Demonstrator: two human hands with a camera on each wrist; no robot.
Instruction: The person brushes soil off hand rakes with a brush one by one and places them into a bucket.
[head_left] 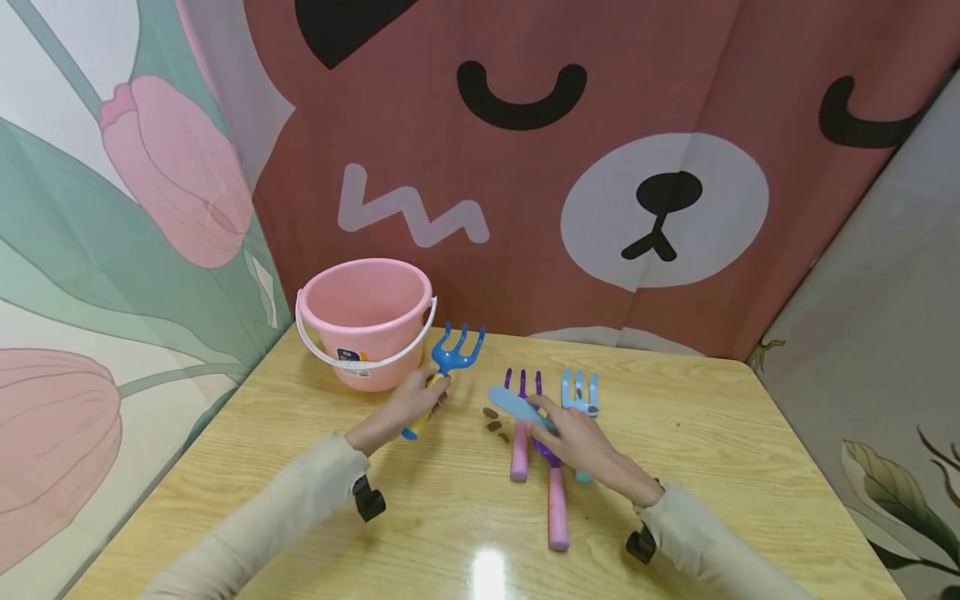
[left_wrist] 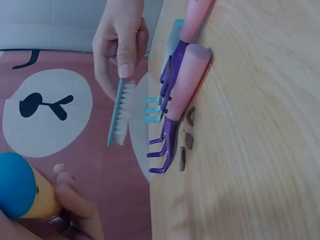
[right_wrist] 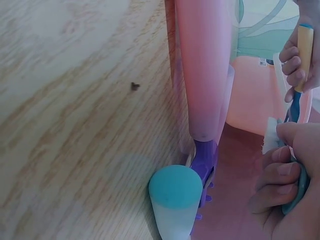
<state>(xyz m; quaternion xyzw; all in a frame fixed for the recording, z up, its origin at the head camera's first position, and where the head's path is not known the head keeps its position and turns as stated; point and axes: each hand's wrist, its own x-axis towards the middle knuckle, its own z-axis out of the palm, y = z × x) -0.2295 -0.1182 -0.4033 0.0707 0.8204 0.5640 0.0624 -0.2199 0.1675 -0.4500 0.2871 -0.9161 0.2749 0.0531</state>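
Gripping a blue rake (head_left: 453, 357) by its yellow handle, the left hand (head_left: 408, 404) holds it just beside the pink bucket (head_left: 365, 321). The right hand (head_left: 573, 437) pinches a light-blue brush (head_left: 513, 404) above the purple rakes (head_left: 534, 433) lying on the wooden table (head_left: 720, 467).

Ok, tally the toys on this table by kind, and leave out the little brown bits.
Bucket: 1, the pink bucket.
Rakes: 4, the blue rake in the left hand, two purple rakes, and the pale blue rake.
Brush: 1, the brush in the right hand.
Total: 6.
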